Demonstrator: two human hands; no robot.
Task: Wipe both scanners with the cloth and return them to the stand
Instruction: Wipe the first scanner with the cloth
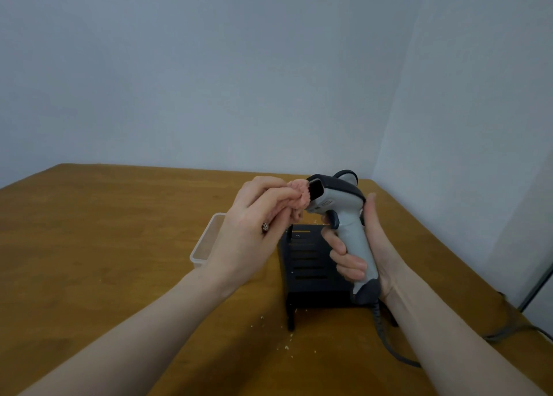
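One clear tub (206,243) sits beside black stand (308,264).

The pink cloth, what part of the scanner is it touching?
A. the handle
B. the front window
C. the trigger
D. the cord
B: the left hand presses the pink cloth against the scanner at its dark front window, while the right hand holds the handle.

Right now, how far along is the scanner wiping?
Nothing visibly finished. In hand: the right hand grips a grey scanner while the left hand presses the pink cloth on its window. Left: return it to the black stand; a second scanner's state isn't clear.
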